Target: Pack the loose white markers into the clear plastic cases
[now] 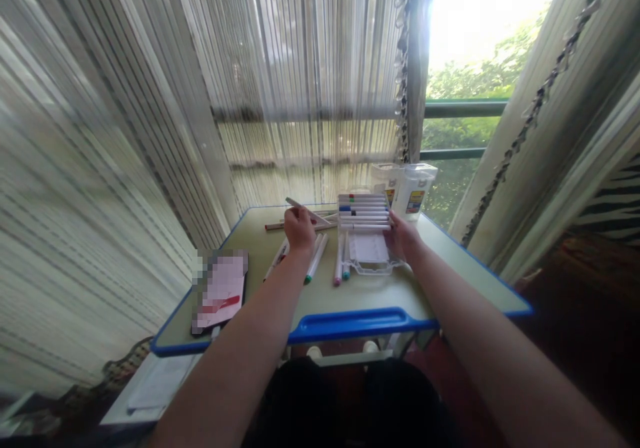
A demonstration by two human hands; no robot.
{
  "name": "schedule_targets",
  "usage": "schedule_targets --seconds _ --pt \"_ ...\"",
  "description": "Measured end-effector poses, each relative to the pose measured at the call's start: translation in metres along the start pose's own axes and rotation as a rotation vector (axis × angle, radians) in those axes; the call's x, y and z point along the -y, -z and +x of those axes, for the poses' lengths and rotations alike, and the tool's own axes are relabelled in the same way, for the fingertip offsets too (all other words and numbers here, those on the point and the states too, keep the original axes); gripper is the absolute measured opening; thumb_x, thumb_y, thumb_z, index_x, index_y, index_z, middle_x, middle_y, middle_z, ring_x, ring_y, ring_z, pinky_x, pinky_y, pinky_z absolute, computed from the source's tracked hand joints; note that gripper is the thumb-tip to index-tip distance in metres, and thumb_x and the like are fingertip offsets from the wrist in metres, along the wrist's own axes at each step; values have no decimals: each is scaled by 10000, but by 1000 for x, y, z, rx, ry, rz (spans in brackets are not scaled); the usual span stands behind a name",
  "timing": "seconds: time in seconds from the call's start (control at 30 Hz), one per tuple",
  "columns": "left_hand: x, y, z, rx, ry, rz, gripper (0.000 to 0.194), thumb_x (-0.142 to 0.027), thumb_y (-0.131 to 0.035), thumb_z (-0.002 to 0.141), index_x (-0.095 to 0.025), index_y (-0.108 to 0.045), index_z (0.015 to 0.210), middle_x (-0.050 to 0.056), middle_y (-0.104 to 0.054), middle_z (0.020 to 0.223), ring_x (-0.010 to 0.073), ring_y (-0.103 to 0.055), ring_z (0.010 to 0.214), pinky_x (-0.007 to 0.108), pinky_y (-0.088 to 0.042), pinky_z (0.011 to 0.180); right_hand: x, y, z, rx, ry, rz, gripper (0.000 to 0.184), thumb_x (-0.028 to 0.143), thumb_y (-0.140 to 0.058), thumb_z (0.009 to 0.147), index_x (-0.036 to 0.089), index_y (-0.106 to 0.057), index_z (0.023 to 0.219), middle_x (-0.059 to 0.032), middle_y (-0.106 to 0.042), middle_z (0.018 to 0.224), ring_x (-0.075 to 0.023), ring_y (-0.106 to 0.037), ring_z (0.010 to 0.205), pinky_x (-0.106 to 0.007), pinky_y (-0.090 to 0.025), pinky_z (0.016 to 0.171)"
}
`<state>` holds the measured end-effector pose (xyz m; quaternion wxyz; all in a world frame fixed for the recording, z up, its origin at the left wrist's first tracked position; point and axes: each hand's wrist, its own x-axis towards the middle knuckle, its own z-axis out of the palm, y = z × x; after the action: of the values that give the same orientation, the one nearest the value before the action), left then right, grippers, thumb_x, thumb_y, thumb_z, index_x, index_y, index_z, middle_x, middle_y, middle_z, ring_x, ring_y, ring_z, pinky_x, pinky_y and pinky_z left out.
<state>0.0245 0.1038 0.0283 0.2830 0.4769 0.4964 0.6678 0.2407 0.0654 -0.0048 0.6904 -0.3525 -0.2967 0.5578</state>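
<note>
Left hand (300, 230) has a marker (295, 203) pinched, long axis slanting rightward toward the case (369, 247) just right of those fingers. Racked pens (364, 212) lie crosswise, and from here I see the right hand (404, 236) is nearer, fingers gripping the case's right edge.

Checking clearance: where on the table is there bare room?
Bare: the table between right forearm and right rim; also between the pink-ended marker and blue front groove. Crowded: the middle, where left hand, loose markers and the case in the right hand cluster.
</note>
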Motion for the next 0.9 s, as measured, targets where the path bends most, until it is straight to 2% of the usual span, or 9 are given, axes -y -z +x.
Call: schedule_targets --seconds 0.1,0.2,0.43,0.6,0.7,0.8,0.9 --pt "-7 -1 1 -15 135 -232 34 -216 -409 848 -184 -410 836 -32 -568 664 84 -594 481 182 -459 481 -1 0 0 -16 16 4 156 338 -483 897 224 -589 888 54 -556 543 -96 -429 375 -225 -411 379" --pt "-13 -1 -3 50 205 -357 126 -199 -464 811 -202 -379 903 -49 -595 675 85 -620 497 179 -479 499 -1 0 -2 -56 47 -16 107 325 -510 886 247 -581 895 59 -582 580 -99 -468 399 -227 -435 407" --pt "-20 3 -20 469 292 -341 258 -261 -589 713 -219 -411 895 -26 -672 768 109 -647 540 179 -469 463 2 -4 -8 -60 43 -32 126 349 -497 896 250 -574 907 58 -567 568 -90 -452 383 -201 -401 369" --pt "-20 2 -27 656 273 -315 322 -209 -629 600 -217 -435 856 -39 -673 749 110 -617 466 164 -403 400 2 -6 -8 -66 40 -38 128 349 -496 893 252 -564 943 65 -560 559 -81 -430 364 -191 -369 354" --pt "-16 2 -27 692 246 -285 304 -205 -646 566 -201 -469 814 -36 -663 733 93 -576 425 157 -333 360 1 -6 -8 -74 49 -30 128 342 -494 892 256 -557 963 70 -556 559 -75 -422 355 -186 -359 350" --pt "-10 1 -25 672 194 -198 211 -217 -642 595 -175 -543 777 -53 -597 595 53 -470 380 157 -288 361 1 -4 -7 -64 53 -25 115 336 -499 887 256 -552 951 76 -545 550 -72 -419 350 -185 -364 354" --pt "-6 0 -23 646 81 -27 133 -260 -636 655 -155 -618 734 -29 -588 564 61 -474 439 176 -365 428 1 -2 -6 -43 56 -23 114 336 -490 891 254 -545 947 76 -547 548 -79 -442 366 -195 -393 379"
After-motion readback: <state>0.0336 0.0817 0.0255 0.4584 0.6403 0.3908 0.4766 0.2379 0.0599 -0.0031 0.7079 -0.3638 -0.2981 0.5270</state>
